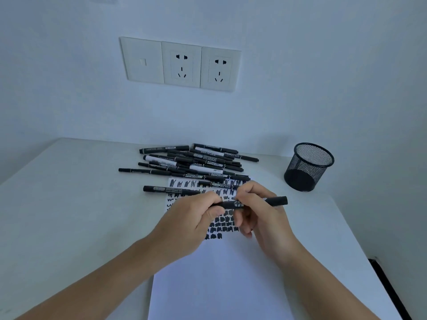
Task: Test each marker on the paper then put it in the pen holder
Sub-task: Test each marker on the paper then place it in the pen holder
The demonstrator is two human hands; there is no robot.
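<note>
Now: left grip and right grip both clamped on one black marker, held level just above paper, one end sticking out right. Scribbles and ink blocks on paper's far half. Marker pile overlaps paper's far edge. Mesh pen holder far right, well apart. White worktop; wall sockets behind.

White table, set against the wall at its far edge. Sheet of paper lies flat at near centre, far half covered in black scribbles and blocks. Pile of markers at far centre, loosely stacked, mostly lying left-right; the nearest ones seem to overlap the paper's far edge. Single marker lies just near of the pile, crossing the paper's left edge. Black mesh pen holder stands upright at far right, apart from the pile.
</note>
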